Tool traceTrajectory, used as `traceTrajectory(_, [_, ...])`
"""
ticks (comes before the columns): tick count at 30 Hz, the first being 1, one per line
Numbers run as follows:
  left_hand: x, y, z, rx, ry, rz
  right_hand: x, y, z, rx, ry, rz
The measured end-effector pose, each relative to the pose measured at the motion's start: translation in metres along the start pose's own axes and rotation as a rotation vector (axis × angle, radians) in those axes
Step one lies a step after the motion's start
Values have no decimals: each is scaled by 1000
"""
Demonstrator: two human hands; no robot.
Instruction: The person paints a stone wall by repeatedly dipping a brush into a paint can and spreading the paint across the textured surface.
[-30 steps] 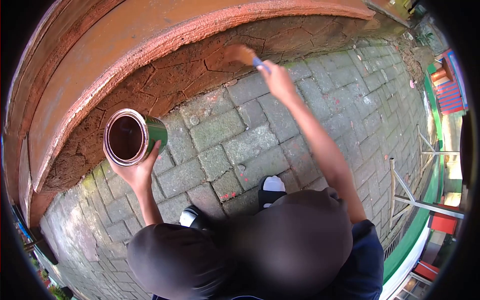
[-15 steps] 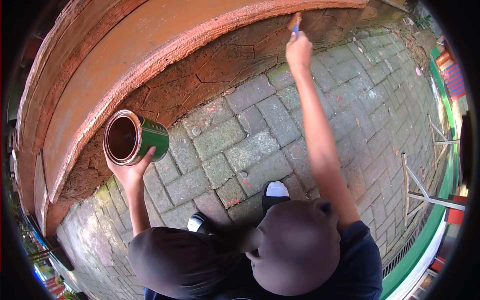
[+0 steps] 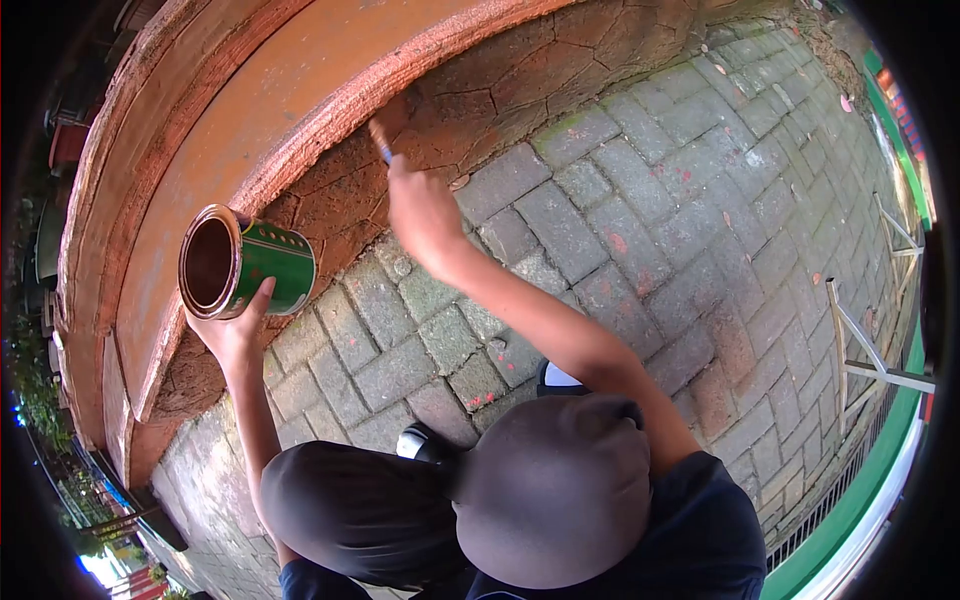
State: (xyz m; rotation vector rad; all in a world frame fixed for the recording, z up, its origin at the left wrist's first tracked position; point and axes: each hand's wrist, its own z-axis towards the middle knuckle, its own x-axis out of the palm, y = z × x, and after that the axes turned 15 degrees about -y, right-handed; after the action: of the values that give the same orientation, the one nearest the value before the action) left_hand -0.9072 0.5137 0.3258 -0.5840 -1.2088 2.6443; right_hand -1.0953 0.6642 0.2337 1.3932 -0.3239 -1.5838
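Note:
My left hand (image 3: 232, 335) grips a green paint can (image 3: 285, 265) from below, its thumb along the side. The can is tilted so that its open mouth faces me, and reddish-brown residue coats the inside. In my right hand (image 3: 425, 215) is a paintbrush (image 3: 381, 140), held by its blue-grey handle. The bristles are up against the brown stone-patterned wall face (image 3: 480, 90), just under the rough orange-pink ledge (image 3: 345, 110). Bristle detail is partly blurred.
Grey paving blocks (image 3: 560, 235) with red paint specks cover the ground along the wall. My knees (image 3: 555, 490) are bent below me, with a shoe (image 3: 415, 442) showing. A metal frame (image 3: 870, 365) stands at the right beside a green-edged strip.
My right hand has swept the brush leftward along the wall, from the far right end to nearer the can. The view has shifted slightly; the left hand still holds the can.

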Motion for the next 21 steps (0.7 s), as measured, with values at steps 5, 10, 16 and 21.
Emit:
traceTrajectory(5, [-14, -16, 0, 16, -41, 15, 33, 18, -25, -118, 110, 81])
traceTrajectory(10, [-38, -34, 7, -51, -95, -19, 66, 34, -22, -343, 279, 161])
traceTrajectory(16, [-65, -49, 36, 11, -74, 32, 37, -18, 32, -294, 336, -21])
traceTrajectory(21, [-99, -39, 62, 23, 46, 60, -21, -61, 76, -393, 253, -400])
